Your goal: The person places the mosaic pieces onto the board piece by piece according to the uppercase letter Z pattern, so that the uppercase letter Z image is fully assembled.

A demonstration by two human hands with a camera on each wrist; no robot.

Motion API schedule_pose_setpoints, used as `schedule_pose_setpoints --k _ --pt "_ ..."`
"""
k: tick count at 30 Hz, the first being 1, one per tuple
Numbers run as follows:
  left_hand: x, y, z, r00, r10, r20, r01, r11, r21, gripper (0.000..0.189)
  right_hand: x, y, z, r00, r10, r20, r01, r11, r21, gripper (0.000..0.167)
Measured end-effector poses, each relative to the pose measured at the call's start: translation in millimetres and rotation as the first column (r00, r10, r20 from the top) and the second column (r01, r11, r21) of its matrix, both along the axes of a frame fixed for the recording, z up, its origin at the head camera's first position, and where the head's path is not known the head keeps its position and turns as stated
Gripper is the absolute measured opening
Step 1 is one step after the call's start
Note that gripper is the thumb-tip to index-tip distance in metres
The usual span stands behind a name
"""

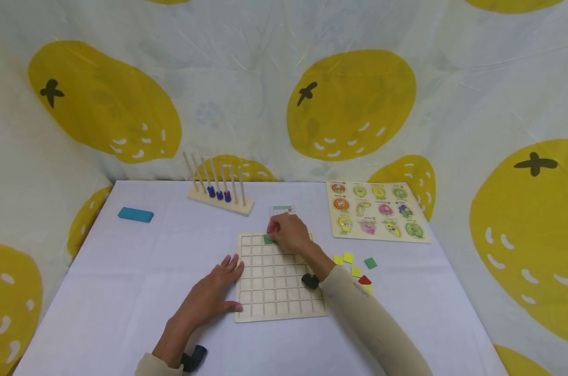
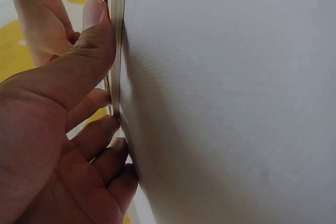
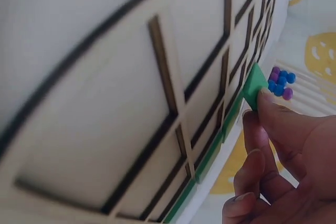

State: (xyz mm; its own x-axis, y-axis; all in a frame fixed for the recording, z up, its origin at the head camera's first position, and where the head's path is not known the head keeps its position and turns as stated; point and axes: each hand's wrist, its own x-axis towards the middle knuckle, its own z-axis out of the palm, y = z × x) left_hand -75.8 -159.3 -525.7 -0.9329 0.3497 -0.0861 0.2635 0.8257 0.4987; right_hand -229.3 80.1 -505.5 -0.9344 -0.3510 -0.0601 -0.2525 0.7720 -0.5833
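Board [image 1: 270, 292] with green tiles [image 3: 209, 157] in its far row [image 1: 245, 241], pinched tile [image 3: 254, 88] in right hand [image 1: 288, 233], spread left hand [image 1: 213, 290] alongside.

In the head view, you have a blue block [image 1: 135, 214] at the left, a wooden peg stand [image 1: 220, 202] with blue and purple beads [image 1: 227, 196] left of upper centre, a fruit-picture board [image 1: 375, 215] right of centre, and a yellow-printed cloth [image 1: 246, 78] filling the top.
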Motion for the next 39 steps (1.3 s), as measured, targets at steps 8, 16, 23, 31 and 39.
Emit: schedule_pose_setpoints --k 8,16,23,31,39 --pt "-0.6 1.0 -0.1 1.000 -0.004 -0.001 0.004 1.000 0.012 0.106 0.1 -5 -2.1 1.000 0.009 -0.020 -0.008 0.998 0.055 0.016" --pt "-0.5 1.2 1.2 1.000 -0.013 -0.001 0.013 1.000 0.003 0.106 3.5 3 -0.5 1.000 0.027 -0.014 -0.027 0.999 0.018 0.010" --pt "-0.9 0.2 3.4 1.000 -0.027 -0.013 0.027 1.000 -0.003 0.106 13.5 33 9.0 0.999 -0.027 -0.042 0.023 0.995 -0.098 0.011" --pt "0.6 0.3 2.7 0.999 -0.028 -0.021 0.028 1.000 -0.009 0.107 29.5 92 16.9 0.993 -0.119 -0.021 0.116 0.988 -0.105 0.013" --pt "0.0 1.2 2.4 0.999 -0.027 -0.026 0.027 1.000 -0.009 0.107 48.1 159 21.0 0.975 -0.224 0.000 0.224 0.974 -0.016 0.020"
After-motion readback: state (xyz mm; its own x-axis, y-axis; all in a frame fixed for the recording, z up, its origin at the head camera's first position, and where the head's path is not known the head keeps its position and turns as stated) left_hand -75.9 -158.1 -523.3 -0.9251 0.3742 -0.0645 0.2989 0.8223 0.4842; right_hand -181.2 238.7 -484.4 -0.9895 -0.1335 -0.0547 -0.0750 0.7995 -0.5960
